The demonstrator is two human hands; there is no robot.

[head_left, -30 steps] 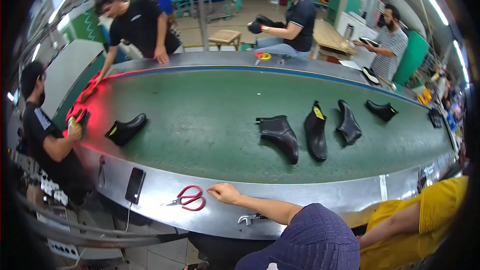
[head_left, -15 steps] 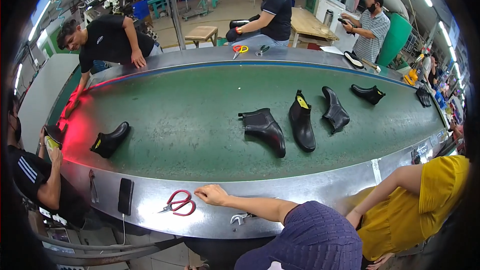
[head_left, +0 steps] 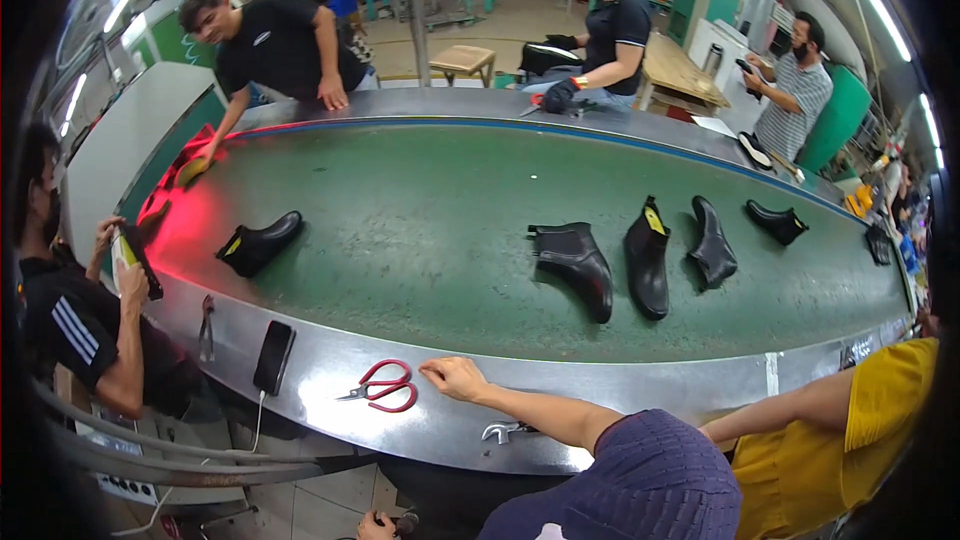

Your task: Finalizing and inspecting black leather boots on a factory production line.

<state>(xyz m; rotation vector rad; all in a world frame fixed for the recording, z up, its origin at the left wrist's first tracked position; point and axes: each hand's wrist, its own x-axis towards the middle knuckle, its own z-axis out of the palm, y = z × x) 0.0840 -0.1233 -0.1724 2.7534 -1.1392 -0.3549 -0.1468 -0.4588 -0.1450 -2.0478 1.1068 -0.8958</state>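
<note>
My right hand (head_left: pixel 455 378) rests at the inner edge of the metal ledge (head_left: pixel 330 345), fingers loosely closed; nothing shows in them. Its arm comes from a purple sleeve. Just left of the fingertips lie scissors with red handles (head_left: pixel 388 386), apart from the hand. A metal wrench (head_left: pixel 500 432) lies below my forearm. Low in view, my left hand (head_left: pixel 375 526) is closed round a dark rounded thing (head_left: pixel 405 522), too hidden to name. On the green belt (head_left: pixel 400 240) lie several black ankle boots, among them an upright one (head_left: pixel 648 265) and a side-lying one (head_left: pixel 575 262).
Left of the scissors lie a black phone (head_left: pixel 274 357) on a white cable and a slim metal tool (head_left: pixel 207 328). A co-worker (head_left: pixel 90 300) stands at the left, another in yellow (head_left: pixel 860 430) at the right. More people are beyond the belt. Red light falls on its left end.
My view has shifted, so the belt and tools sit further right. Across the belt, a co-worker's gloved hand has come down onto the scissors there. My right hand stays beside the red-handled scissors.
</note>
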